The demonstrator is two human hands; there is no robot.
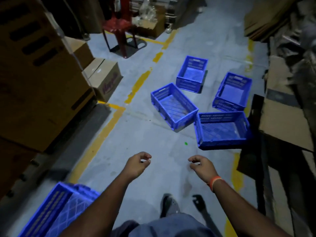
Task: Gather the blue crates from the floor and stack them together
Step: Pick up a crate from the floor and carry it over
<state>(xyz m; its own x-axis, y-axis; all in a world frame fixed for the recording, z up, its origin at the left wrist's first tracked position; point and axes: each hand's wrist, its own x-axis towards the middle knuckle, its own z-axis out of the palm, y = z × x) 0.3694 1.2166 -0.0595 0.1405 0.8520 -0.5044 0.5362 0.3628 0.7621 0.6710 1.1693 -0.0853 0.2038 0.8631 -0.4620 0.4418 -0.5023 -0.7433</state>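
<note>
Left grip (136, 164): empty, fingers loosely curled with thumb and fingertips apart, clamped on nothing; arm stretched forward from the lower middle of the view, palm turned inward. Right grip (201, 165): likewise empty, fingers half-curled and apart, held level with the left at about the same reach; an orange wristband (215, 183) sits on that wrist. Both grips hang above the bare grey floor (136, 134), touching nothing. Nearest loose crate (223, 129): blue, upright, open side up, lying ahead and to the right of the grips, its long axis running left to right across the aisle; the right grip is the nearer of the two, the gap to its near wall being short. Second crate (173, 106): ahead and slightly right, turned on the diagonal, one corner just beside the nearest crate; whether they touch cannot be told. Third crate (192, 73) and fourth crate (232, 91): farther off, long axes running roughly away from the viewer, apart from each other. Blue crates at near left (56, 211): low beside the left arm, seemingly one set within another, probably the stack being built. Judgement: the coming move calls for a reach forward and rightward, one grip to each short end of the nearest crate. Surroundings: cardboard boxes (104, 77) left, flattened cardboard (283, 117) right, yellow floor lines (136, 86).
</note>
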